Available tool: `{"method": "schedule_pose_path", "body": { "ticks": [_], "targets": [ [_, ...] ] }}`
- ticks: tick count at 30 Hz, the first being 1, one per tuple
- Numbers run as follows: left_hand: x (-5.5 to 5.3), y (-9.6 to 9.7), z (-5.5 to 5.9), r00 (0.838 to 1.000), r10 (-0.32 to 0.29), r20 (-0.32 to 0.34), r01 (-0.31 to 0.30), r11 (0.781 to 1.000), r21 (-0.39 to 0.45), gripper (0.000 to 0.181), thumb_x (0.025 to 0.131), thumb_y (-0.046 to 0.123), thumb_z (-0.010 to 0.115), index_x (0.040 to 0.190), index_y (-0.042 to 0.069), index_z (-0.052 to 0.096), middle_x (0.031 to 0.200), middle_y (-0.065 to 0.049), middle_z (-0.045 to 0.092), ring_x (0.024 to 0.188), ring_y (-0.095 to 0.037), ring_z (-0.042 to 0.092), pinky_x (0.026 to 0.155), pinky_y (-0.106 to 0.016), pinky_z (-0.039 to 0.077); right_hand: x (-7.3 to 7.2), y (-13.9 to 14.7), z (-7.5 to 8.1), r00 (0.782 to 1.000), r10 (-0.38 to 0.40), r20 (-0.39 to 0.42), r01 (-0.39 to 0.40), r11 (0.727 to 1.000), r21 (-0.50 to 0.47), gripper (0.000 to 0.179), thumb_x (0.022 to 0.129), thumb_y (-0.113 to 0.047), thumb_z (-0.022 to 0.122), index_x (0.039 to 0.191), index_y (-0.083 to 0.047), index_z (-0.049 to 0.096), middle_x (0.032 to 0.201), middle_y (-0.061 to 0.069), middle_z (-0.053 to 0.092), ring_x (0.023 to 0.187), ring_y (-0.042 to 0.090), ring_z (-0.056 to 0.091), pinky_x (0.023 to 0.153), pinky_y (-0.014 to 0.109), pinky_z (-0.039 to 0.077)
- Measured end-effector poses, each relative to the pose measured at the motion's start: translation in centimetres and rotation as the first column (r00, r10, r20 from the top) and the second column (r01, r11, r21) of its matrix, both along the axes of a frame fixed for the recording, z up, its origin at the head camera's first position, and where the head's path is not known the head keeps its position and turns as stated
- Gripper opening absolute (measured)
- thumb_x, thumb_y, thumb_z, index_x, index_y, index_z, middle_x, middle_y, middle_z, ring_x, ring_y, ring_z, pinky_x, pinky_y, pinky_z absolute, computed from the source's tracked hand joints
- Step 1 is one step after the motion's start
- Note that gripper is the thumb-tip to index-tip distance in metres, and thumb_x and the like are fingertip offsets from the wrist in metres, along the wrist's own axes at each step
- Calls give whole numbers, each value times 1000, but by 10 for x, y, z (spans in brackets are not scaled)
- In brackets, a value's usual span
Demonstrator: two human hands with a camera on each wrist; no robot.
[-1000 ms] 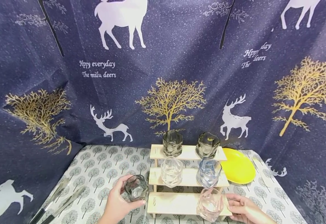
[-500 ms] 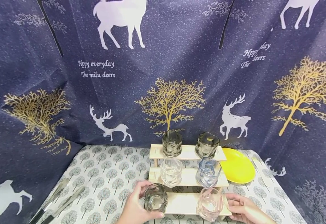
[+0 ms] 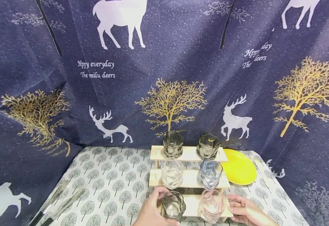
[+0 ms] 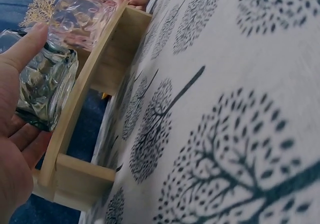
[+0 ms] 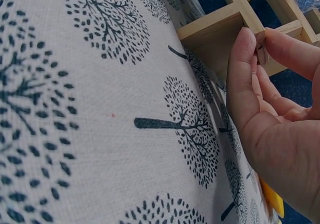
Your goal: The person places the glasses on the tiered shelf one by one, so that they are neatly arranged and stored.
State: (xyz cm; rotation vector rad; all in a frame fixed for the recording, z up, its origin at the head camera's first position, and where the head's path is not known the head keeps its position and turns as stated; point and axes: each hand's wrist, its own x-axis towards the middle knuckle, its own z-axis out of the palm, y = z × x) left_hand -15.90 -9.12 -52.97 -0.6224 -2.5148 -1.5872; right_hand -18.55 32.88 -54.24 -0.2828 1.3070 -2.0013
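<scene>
My left hand grips a smoky grey glass between thumb and fingers, at the left end of the bottom step of a three-step wooden rack. In the left wrist view the glass is right by the shelf board; whether its base touches the wood I cannot tell. My right hand pinches the right end of that step, thumb and fingers on the wood, as the right wrist view shows. A pink glass stands on the same step's right side.
The middle step bears a clear glass and a blue glass. Two smoky glasses stand on top. A yellow plate lies behind on the right. Two long black-handled utensils lie on the tree-patterned cloth at left.
My left hand has carried the smoky grey glass rightward, from beside the rack to over the left part of the bottom step. The right hand keeps its hold on the rack.
</scene>
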Motion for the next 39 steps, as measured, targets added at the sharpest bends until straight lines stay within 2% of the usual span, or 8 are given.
{"method": "schedule_pose_path", "body": {
  "ticks": [4, 11, 18, 27, 30, 33, 36, 39],
  "targets": [
    [0, 3, -3, 1000, 25, -15, -25, 999, -21, 94, 57, 51, 101, 132, 33, 48, 128, -1, 69, 119, -22, 64, 99, -56, 52, 1, -1, 0, 1000, -6, -12, 6, 1000, 8, 35, 107, 2, 47, 135, -13, 62, 126, 9, 70, 109, 19, 70, 93, 30, 58],
    [-2, 7, -6, 997, 70, -27, -70, 997, -23, 93, 59, 50, 101, 132, 31, 47, 127, 4, 67, 115, -22, 65, 94, -46, 55, 2, -1, 1, 1000, -22, -16, 22, 999, 27, 35, 108, 2, 45, 136, -11, 61, 126, 9, 70, 109, 19, 69, 92, 31, 59],
    [-4, 8, -6, 998, 58, -15, -58, 998, -23, 95, 60, 52, 99, 135, 28, 45, 133, 0, 64, 119, -30, 65, 97, -54, 55, 3, 0, 3, 999, -39, -13, 40, 997, 66, 34, 108, -1, 47, 139, -9, 59, 125, 9, 70, 109, 20, 69, 92, 31, 59],
    [-4, 5, -6, 999, 29, -44, -30, 999, -14, 96, 63, 50, 99, 138, 25, 45, 134, 0, 65, 118, -22, 66, 99, -51, 54, 4, -2, 1, 999, -52, -16, 53, 996, 65, 34, 108, 0, 47, 138, -9, 60, 124, 9, 70, 107, 19, 70, 90, 31, 59],
    [-1, -1, -6, 999, 38, -13, -38, 999, -10, 96, 65, 52, 97, 141, 28, 44, 134, 2, 64, 119, -20, 64, 99, -51, 54, 3, -3, 1, 998, -51, -27, 52, 996, 74, 34, 108, -1, 47, 138, -10, 60, 123, 8, 71, 108, 19, 70, 92, 32, 59],
    [2, -9, -5, 999, 34, 17, -35, 998, 55, 93, 67, 48, 97, 142, 29, 46, 133, 6, 65, 118, -17, 64, 101, -46, 54, 2, 0, 1, 998, -51, -37, 55, 994, 94, 34, 108, -2, 48, 137, -12, 61, 123, 8, 71, 108, 19, 70, 92, 32, 59],
    [3, -22, -2, 998, 31, -53, -24, 993, 118, 85, 71, 38, 97, 139, 23, 50, 128, 7, 67, 114, -16, 66, 101, -38, 54, 3, 7, 2, 997, -69, -44, 74, 990, 119, 33, 108, -2, 49, 136, -14, 63, 120, 5, 71, 106, 16, 70, 91, 32, 59],
    [2, -36, 7, 987, 84, -140, -65, 988, 137, 71, 74, 27, 96, 133, 20, 56, 123, 8, 69, 112, -14, 66, 101, -32, 52, 3, 18, 7, 993, -83, -87, 95, 985, 143, 34, 109, -2, 47, 135, -17, 63, 120, 3, 69, 104, 14, 69, 92, 32, 59]
  ]
}}
